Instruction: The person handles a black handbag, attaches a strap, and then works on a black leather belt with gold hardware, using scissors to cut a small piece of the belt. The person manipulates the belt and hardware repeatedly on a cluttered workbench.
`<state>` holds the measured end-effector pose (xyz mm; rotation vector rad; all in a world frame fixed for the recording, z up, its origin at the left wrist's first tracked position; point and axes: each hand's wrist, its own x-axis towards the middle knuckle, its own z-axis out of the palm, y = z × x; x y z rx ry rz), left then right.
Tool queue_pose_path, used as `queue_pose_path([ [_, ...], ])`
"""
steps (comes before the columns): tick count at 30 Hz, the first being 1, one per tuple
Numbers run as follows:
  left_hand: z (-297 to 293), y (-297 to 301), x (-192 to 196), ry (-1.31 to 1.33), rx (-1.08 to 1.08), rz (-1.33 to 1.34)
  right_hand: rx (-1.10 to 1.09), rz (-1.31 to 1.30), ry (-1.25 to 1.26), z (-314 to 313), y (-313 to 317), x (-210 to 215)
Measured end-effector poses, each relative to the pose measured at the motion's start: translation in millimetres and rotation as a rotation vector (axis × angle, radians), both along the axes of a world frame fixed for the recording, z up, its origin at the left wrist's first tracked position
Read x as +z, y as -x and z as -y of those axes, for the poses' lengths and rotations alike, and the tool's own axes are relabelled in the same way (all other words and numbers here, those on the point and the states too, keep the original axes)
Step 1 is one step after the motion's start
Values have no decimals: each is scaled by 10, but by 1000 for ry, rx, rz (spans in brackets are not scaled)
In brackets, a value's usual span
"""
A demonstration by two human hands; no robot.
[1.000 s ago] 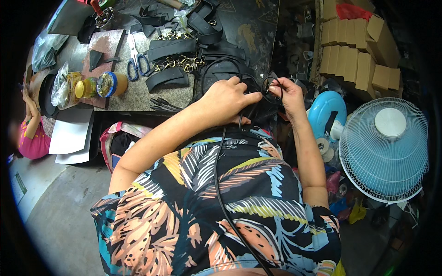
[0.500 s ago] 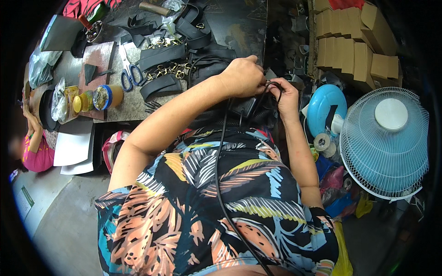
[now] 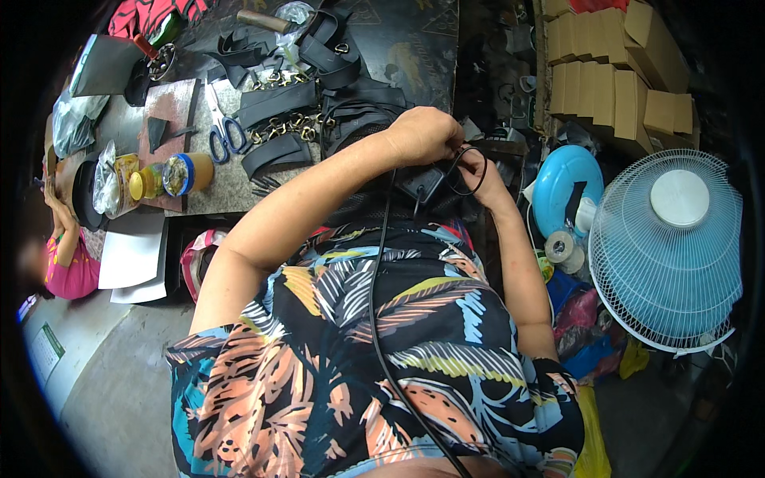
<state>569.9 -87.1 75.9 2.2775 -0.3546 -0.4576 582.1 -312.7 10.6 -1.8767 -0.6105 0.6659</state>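
My left hand (image 3: pixel 429 135) and my right hand (image 3: pixel 484 179) meet at the table's near right edge. Between them runs a thin black cord (image 3: pixel 480 188), curved in a loop by my right fingers. Both hands are closed on it; the left fingertips are partly hidden behind the hand. Just below the hands lies a small black box (image 3: pixel 425 186) with a cord coming out of it, perhaps a power adapter. A black cable (image 3: pixel 375 303) hangs down over my patterned shirt. Black straps (image 3: pixel 277 153) with brass-coloured metal clips (image 3: pixel 296 127) lie left of my left hand.
Blue-handled scissors (image 3: pixel 229 138), jars (image 3: pixel 189 174) and a hammer-like wooden handle (image 3: pixel 265 20) are on the table (image 3: pixel 209 191). At right stand a fan (image 3: pixel 669 247) and cardboard boxes (image 3: pixel 598 95). Another person's arm (image 3: pixel 64 223) shows at far left.
My right hand has moved slightly down and left, closer to my left hand. The cord loop now hangs wider beside my right fingers, and more of the black box shows.
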Motion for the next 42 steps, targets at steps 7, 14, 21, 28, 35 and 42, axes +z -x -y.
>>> queue_pose_path([
  [7,-9,-10,-56,-19,-89,25,127,426,70,-4,-29,72],
  [14,-119,60,21,23,-126,218,90,476,95,-115,-37,120],
  [21,-210,177,133,-81,-142,238,78,527,95,-186,-69,87],
  [28,-225,115,43,56,-116,226,53,473,131,-196,-47,176],
  [35,-187,97,-6,73,-192,311,59,450,56,-242,-71,127],
  [42,-290,40,178,54,-156,91,54,470,90,-223,-67,171],
])
